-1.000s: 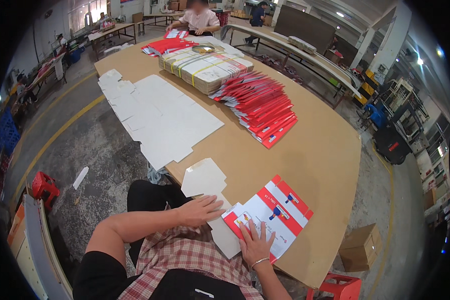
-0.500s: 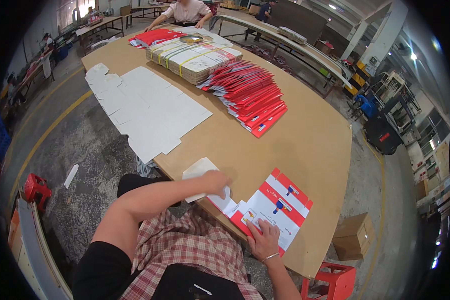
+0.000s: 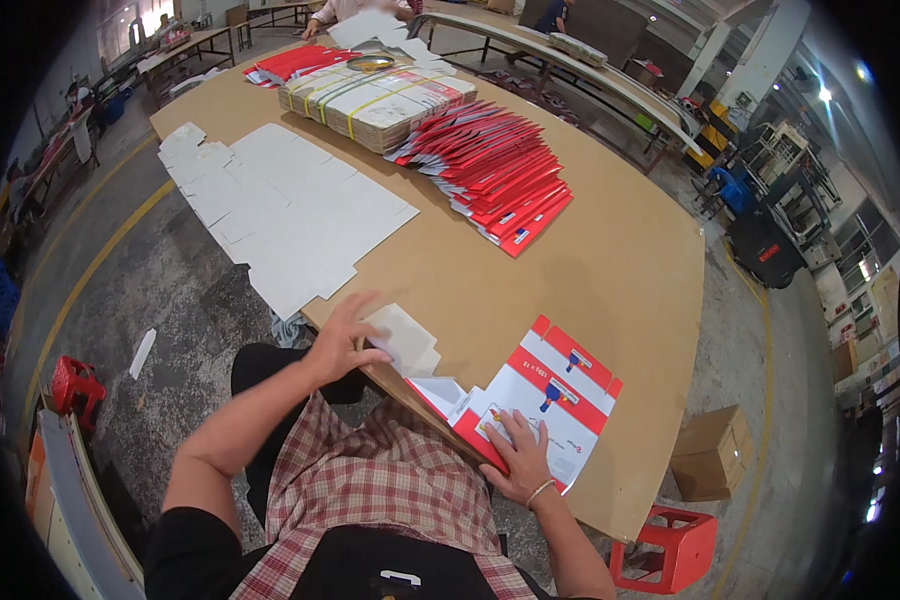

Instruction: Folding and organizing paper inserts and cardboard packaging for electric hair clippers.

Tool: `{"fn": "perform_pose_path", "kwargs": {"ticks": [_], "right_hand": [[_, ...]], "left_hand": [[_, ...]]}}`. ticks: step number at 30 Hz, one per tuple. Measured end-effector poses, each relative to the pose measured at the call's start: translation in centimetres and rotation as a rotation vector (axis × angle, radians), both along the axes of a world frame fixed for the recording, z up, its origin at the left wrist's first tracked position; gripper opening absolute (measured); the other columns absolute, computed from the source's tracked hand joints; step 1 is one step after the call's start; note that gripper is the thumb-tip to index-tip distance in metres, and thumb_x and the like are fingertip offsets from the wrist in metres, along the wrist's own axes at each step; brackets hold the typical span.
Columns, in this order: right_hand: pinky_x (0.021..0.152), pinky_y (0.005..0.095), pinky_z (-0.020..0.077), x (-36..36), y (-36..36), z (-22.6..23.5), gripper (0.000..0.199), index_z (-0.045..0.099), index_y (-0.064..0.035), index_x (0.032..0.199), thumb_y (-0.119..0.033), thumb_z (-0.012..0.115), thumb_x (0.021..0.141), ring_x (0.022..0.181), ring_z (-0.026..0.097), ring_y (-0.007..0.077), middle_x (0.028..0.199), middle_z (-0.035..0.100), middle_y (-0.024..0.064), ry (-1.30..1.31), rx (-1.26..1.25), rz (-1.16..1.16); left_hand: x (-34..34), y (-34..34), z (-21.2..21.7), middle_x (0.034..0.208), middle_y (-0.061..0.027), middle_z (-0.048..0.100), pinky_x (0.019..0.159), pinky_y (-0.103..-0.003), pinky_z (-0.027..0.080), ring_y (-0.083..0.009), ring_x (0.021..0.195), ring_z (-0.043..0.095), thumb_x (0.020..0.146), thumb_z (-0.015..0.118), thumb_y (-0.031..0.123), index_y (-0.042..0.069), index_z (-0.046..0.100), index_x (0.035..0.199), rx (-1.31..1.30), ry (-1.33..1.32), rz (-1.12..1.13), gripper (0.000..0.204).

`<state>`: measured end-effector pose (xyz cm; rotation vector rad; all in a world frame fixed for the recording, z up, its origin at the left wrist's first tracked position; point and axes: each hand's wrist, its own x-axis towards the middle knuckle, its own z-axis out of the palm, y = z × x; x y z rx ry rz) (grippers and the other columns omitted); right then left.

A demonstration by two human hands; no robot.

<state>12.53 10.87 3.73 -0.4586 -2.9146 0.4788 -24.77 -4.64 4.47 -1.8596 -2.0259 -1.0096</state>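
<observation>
A flat carton blank (image 3: 542, 385), printed red, white and blue, lies at the table's near edge. My right hand (image 3: 518, 455) rests on its printed panel with the fingers spread. Toward the left the blank's plain grey-white panel (image 3: 407, 338) lies on the table, and a narrow panel between the two stands partly folded up. My left hand (image 3: 345, 342) is at the left edge of that plain panel, fingers apart and slightly blurred. Its thumb is over or against the edge; whether it touches cannot be made out.
Large white blanks (image 3: 290, 215) lie at the left, overhanging the table (image 3: 610, 270). Beyond are a strapped cardboard bundle (image 3: 380, 105) and a fanned row of red folded cartons (image 3: 500, 170). A person (image 3: 355, 12) stands at the far end. A red stool (image 3: 663, 550) is at right.
My left hand has moved left from the fold to the plain panel's outer edge, its fingers spreading. My right hand stays on the printed panel. The far person now has a white sheet raised in front.
</observation>
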Motion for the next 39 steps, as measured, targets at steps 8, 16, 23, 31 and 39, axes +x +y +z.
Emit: {"fn": "perform_pose_path", "kwargs": {"ticks": [8, 16, 23, 31, 39], "right_hand": [[0.111, 0.0670, 0.0144, -0.5, 0.0, -0.8, 0.060, 0.045, -0.0127, 0.143, -0.014, 0.058, 0.085, 0.142, 0.026, 0.0441, 0.153, 0.031, 0.0196, 0.066, -0.042, 0.046], [0.112, 0.0661, 0.0122, -1.2, -0.4, -0.4, 0.060, 0.043, -0.0258, 0.145, -0.023, 0.061, 0.087, 0.144, 0.022, 0.0404, 0.156, 0.026, 0.0171, -0.057, 0.080, 0.000], [0.112, 0.0661, 0.0117, -1.0, -1.0, -0.5, 0.056, 0.047, -0.0296, 0.142, -0.027, 0.061, 0.089, 0.144, 0.023, 0.0384, 0.156, 0.028, 0.0147, -0.106, 0.130, 0.006], [0.113, 0.0649, 0.0129, -1.6, -1.0, -0.6, 0.059, 0.044, -0.0241, 0.145, -0.028, 0.061, 0.089, 0.145, 0.022, 0.0371, 0.156, 0.028, 0.0122, -0.149, 0.112, -0.028], [0.112, 0.0650, 0.0156, -1.4, 0.4, -0.1, 0.059, 0.045, -0.0213, 0.144, -0.027, 0.061, 0.088, 0.142, 0.025, 0.0396, 0.154, 0.031, 0.0139, -0.091, 0.158, 0.037]], "left_hand": [[6.9, 5.0, -5.6, 0.110, -0.0097, 0.065, 0.088, -0.032, 0.050, -0.0196, 0.101, 0.062, 0.087, 0.063, 0.003, -0.002, 0.053, 0.122, 0.266, -1.397, 0.231, 0.036], [7.3, 5.7, -0.7, 0.157, -0.0212, 0.023, 0.116, -0.055, 0.017, -0.0442, 0.143, 0.022, 0.090, 0.056, 0.022, 0.022, 0.043, 0.146, -0.427, 0.043, -0.456, 0.057], [8.9, 5.3, -1.8, 0.157, -0.0205, 0.024, 0.111, -0.067, 0.011, -0.0432, 0.144, 0.020, 0.095, 0.048, 0.050, 0.028, 0.040, 0.147, -0.535, 0.194, -0.303, 0.057], [10.9, 5.9, -1.0, 0.155, -0.0201, 0.027, 0.108, -0.070, 0.015, -0.0452, 0.141, 0.024, 0.096, 0.047, 0.042, 0.033, 0.040, 0.147, -0.567, 0.248, -0.173, 0.052], [10.1, 7.6, -0.6, 0.149, -0.0188, 0.036, 0.104, -0.073, 0.020, -0.0435, 0.137, 0.031, 0.094, 0.050, 0.048, 0.036, 0.044, 0.144, -0.500, 0.281, -0.183, 0.052]]}}
